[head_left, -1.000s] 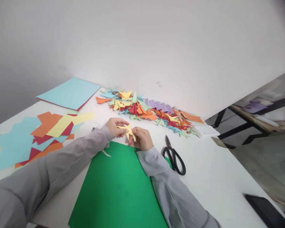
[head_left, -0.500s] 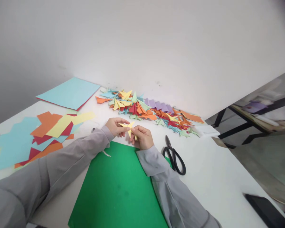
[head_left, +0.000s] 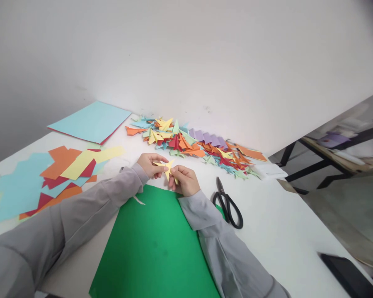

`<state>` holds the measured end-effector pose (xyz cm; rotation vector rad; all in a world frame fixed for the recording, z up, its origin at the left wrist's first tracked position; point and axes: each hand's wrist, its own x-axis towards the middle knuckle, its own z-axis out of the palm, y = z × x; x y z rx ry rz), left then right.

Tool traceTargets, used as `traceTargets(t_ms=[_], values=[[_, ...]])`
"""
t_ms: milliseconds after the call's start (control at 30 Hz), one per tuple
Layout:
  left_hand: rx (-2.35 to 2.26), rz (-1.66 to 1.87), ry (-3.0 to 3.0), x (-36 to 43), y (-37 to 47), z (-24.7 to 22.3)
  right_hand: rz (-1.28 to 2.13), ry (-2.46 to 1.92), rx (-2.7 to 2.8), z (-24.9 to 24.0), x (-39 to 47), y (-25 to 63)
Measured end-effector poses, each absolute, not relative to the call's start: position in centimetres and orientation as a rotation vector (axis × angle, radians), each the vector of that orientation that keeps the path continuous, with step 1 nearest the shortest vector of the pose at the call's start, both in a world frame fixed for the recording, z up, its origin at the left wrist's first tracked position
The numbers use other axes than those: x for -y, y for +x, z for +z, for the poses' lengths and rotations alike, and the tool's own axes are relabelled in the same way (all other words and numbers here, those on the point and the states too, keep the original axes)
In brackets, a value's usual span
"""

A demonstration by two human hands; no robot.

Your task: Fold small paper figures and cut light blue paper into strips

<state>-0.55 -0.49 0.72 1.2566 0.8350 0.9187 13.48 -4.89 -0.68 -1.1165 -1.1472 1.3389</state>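
Note:
Between my two hands is a small yellow paper star (head_left: pixel 168 169) with pointed arms, held above the far edge of a green sheet (head_left: pixel 155 244). My left hand (head_left: pixel 152 165) pinches its left side between thumb and fingers. On the other side, my right hand (head_left: pixel 185 180) grips it with thumb and forefinger; part of the star is hidden behind these fingers. A pair of black-handled scissors (head_left: pixel 226 205) lies to the right of my right hand, over a scrap of green paper.
A heap of folded paper pieces (head_left: pixel 189 145) in several colours runs along the wall. Coloured paper scraps (head_left: pixel 62 161) are spread at left, below a stack of blue and red sheets (head_left: pixel 93 120). A black phone-like object (head_left: pixel 348 273) lies at the lower right edge.
The yellow star has turned slightly in my fingers and shifted a little left. My right hand has moved slightly left too; everything else has stayed put.

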Motion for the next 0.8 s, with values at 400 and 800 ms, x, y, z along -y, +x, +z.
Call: traceTargets(t_ms=[400, 800], values=[[-0.781, 0.951, 1.222, 0.19, -0.68, 0.54, 1.355, -1.075, 1.124, 0.14, 4.97, 13.29], [-0.811, 0.860, 1.236, 0.32, -0.72, 0.75, 1.308, -1.170, 1.265, -0.47, 5.05, 13.34]])
